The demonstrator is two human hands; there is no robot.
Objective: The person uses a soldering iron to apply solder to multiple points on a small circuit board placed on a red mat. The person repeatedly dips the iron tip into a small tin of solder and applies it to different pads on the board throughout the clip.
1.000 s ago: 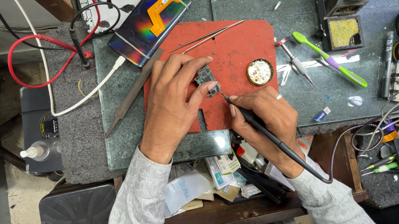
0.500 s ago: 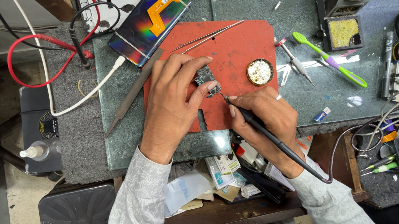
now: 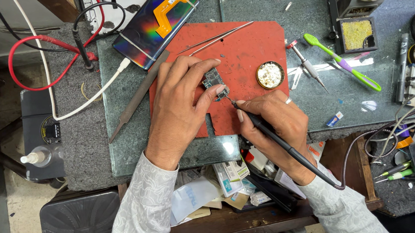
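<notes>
A small dark circuit board [image 3: 212,79] lies on a red work mat [image 3: 251,46]. My left hand [image 3: 181,109] pins the board down with thumb and fingers. My right hand [image 3: 274,125] grips a black soldering iron [image 3: 292,154] like a pen, its tip touching the board's lower right corner. The iron's dark cord runs off to the right past my wrist.
Tweezers [image 3: 217,38], a metal file [image 3: 137,97] and a round tin of flux [image 3: 270,75] lie on or beside the mat. A smartphone [image 3: 153,23] with a white cable sits at the back left. A green toothbrush [image 3: 342,63], a screwdriver [image 3: 306,66] and a sponge tray [image 3: 357,33] lie right.
</notes>
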